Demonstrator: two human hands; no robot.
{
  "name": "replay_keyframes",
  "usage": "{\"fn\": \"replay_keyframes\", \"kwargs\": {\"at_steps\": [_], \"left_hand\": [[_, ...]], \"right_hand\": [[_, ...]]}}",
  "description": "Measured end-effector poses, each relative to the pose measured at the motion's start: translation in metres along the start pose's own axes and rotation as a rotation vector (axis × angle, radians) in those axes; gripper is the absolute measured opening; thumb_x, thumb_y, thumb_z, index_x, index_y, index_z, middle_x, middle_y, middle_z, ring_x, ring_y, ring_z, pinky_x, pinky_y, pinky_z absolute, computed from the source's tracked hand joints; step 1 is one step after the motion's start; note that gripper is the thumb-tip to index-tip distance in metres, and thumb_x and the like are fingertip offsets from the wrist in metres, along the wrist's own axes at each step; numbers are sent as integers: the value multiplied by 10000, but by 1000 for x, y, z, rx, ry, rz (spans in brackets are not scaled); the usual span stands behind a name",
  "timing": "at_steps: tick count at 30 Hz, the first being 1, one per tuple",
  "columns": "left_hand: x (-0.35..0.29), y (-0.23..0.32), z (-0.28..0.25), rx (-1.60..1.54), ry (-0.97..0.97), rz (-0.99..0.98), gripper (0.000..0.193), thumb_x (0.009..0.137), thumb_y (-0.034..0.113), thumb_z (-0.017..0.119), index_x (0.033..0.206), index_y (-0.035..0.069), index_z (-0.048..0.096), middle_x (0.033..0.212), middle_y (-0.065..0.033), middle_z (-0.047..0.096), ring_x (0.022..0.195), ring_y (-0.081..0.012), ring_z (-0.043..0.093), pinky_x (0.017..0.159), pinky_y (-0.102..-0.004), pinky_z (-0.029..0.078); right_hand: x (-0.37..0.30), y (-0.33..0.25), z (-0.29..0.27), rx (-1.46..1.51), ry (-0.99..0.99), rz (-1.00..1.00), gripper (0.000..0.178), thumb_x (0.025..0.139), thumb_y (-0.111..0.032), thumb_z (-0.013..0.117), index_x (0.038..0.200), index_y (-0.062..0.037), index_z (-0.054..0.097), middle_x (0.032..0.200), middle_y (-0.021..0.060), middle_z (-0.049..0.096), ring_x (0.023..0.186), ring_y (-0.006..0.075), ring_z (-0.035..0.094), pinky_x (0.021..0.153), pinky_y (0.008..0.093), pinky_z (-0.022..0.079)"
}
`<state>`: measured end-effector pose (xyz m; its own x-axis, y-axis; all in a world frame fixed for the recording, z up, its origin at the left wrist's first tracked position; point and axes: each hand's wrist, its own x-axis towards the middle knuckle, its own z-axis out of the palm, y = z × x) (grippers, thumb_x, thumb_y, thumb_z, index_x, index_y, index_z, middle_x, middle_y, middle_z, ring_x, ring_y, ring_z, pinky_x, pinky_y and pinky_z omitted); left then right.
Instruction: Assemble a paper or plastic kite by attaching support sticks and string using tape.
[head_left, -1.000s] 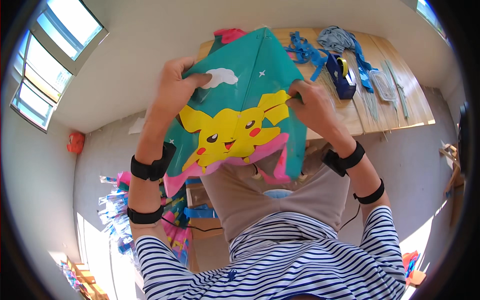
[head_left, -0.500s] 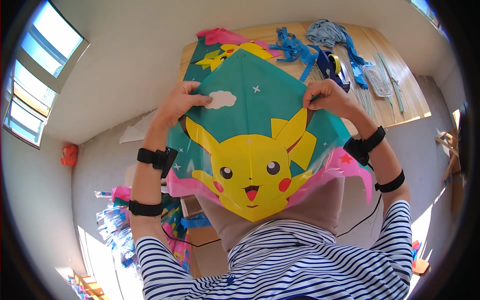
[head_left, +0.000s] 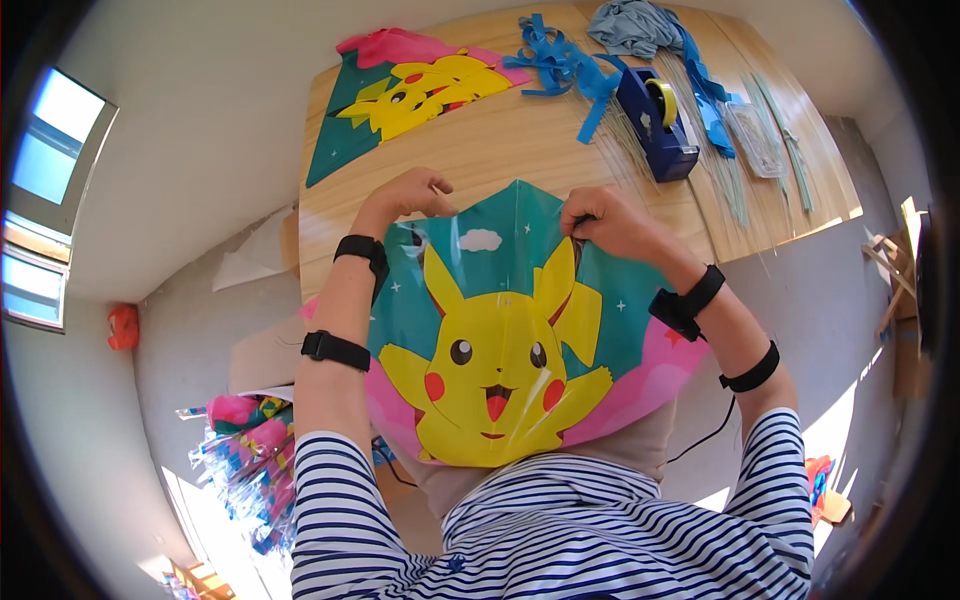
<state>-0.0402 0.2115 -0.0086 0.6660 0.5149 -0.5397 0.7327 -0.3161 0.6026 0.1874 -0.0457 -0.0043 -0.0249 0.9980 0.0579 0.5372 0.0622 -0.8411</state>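
A green plastic kite sheet [head_left: 620, 265] with a yellow cartoon animal, a white cloud and pink lower edges hangs before me. Its lower part drapes over my lap, and its pointed top lies over the table's near edge. My right hand [head_left: 610, 222] pinches the sheet at its upper right edge. Just beyond the upper left edge is my left hand [head_left: 415, 193], its fingers loosely curved and apart. Its fingertips are close to the edge; whether they touch it is hard to tell.
On the wooden table [head_left: 490, 150] lies another folded kite sheet [head_left: 345, 125]. Blue ribbon strips [head_left: 560, 65], a blue tape dispenser [head_left: 655, 125], grey cloth [head_left: 635, 28], thin rods [head_left: 780, 130] and a clear plastic box [head_left: 755, 140] are farther right. Wrapped bundles [head_left: 245, 470] stand at lower left.
The sheet has come down and nearer its top now lies lower in view. My left hand has let go of its edge; my right hand keeps its pinch. More of the table shows.
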Motion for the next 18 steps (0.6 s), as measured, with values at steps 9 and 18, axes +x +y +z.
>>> {"fn": "replay_keyframes", "kwargs": {"at_steps": [9,18], "left_hand": [[58,15,74,270,364,166,386,617,263,869,825,46,627,877,-150,679,835,-329,650,686,-422,508],[56,9,83,268,453,87,417,573,225,893,799,87,571,800,-97,632,787,-299,625,633,-411,469]], "right_hand": [[-53,78,-33,101,199,253,129,767,14,689,895,10,675,790,90,669,782,196,649,673,336,506],[-52,131,-134,144,975,521,280,853,-234,716,1017,-11,676,796,40,631,682,130,580,606,276,468]]}}
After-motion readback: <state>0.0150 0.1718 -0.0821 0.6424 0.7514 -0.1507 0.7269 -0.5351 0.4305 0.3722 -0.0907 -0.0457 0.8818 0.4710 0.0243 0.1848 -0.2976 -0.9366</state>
